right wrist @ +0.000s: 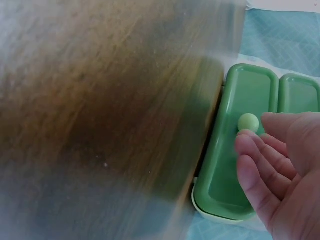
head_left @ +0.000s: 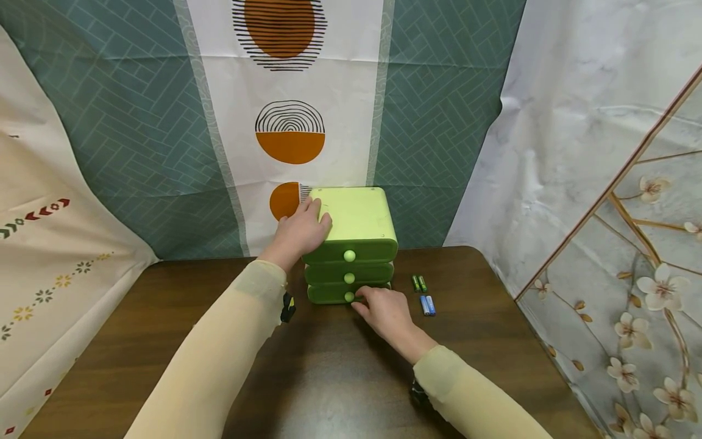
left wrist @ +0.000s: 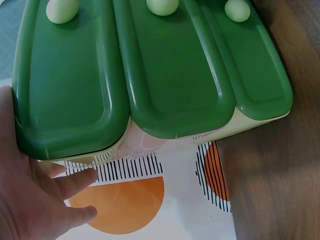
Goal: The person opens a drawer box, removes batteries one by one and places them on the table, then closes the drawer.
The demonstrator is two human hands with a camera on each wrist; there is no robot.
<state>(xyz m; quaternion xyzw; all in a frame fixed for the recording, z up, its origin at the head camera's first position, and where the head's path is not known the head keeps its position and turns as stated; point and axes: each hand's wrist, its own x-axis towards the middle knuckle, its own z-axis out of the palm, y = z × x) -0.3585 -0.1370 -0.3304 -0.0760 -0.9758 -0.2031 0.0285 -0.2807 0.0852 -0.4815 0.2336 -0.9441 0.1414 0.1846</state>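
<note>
A small chest with three green drawers and a pale green top (head_left: pixel 356 210) stands at the back of the table. My left hand (head_left: pixel 301 230) rests on the left side of that top with its fingers spread; in the left wrist view the left hand (left wrist: pixel 35 200) lies beside the top drawer front (left wrist: pixel 70 75). My right hand (head_left: pixel 386 311) is at the bottom drawer (head_left: pixel 326 295), just right of its round knob (head_left: pixel 349 297). In the right wrist view, the thumb and loosely bent fingers of the right hand (right wrist: pixel 285 175) come close to the knob (right wrist: pixel 248 122) without wrapping round it.
Two green batteries (head_left: pixel 419 283) and two blue batteries (head_left: pixel 428 305) lie on the brown table (head_left: pixel 329 378), right of the chest. A patterned cloth (head_left: pixel 439 122) hangs directly behind the chest. More cloth hangs along the left and right sides.
</note>
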